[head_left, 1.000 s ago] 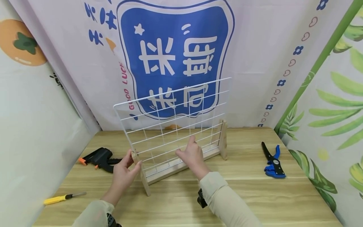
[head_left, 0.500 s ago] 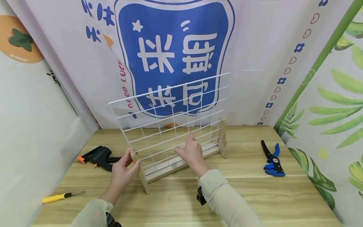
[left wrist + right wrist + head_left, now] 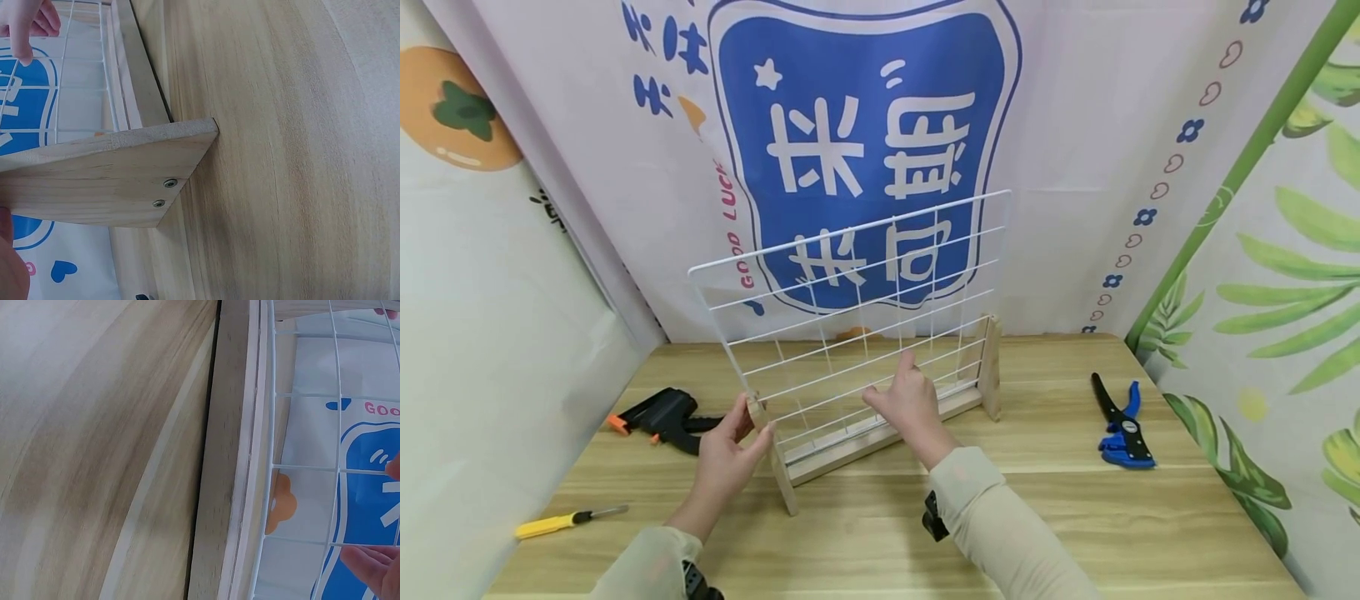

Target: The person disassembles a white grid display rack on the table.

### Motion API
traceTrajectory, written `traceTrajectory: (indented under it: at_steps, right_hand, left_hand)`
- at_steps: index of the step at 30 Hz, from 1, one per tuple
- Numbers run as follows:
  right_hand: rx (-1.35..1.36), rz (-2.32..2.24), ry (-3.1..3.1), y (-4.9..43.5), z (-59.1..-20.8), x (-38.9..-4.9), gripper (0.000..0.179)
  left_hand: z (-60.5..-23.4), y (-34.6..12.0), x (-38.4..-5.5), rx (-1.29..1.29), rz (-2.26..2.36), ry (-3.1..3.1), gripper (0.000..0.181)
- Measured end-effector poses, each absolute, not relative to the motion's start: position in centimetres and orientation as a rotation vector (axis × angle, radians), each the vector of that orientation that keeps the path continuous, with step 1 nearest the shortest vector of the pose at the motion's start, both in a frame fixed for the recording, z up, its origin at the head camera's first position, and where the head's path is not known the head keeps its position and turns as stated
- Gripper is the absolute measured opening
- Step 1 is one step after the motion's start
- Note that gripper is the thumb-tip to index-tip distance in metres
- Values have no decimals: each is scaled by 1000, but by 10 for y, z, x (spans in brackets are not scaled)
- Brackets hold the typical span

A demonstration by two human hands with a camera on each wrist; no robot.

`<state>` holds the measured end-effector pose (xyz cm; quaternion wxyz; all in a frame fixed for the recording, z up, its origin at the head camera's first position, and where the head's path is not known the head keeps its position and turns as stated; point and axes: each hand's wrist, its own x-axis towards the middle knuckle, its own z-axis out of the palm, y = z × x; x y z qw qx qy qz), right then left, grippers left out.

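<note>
Above the hands, the wire grid's [image 3: 862, 310] top sits slightly higher than a second ago, left hand [image 3: 728, 457] pinching the wooden end panel [image 3: 781, 477], right hand's [image 3: 912, 407] grip unclear.

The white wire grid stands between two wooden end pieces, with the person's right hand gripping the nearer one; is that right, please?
Not quite: the head view shows the left hand gripping the nearer end piece. The white wire grid does stand between it and the farther end piece.
</note>
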<state>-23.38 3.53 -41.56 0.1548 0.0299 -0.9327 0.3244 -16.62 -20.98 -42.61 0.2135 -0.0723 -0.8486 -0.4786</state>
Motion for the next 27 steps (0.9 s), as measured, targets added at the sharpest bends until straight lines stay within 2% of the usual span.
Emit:
traceTrajectory:
  at_steps: [3, 10, 27]
  right_hand:
    - [84, 913, -2677, 35, -415, -234, 62]
    - [85, 915, -2671, 36, -412, -233, 59]
    - [97, 908, -2631, 37, -406, -234, 57]
  left_hand:
    - [-426, -210, -166, -204, -1331, -2361, 58]
    - [-397, -193, -150, -221, -1340, -2337, 49]
    - [-396, -193, -150, -248, -1313, -2310, 48]
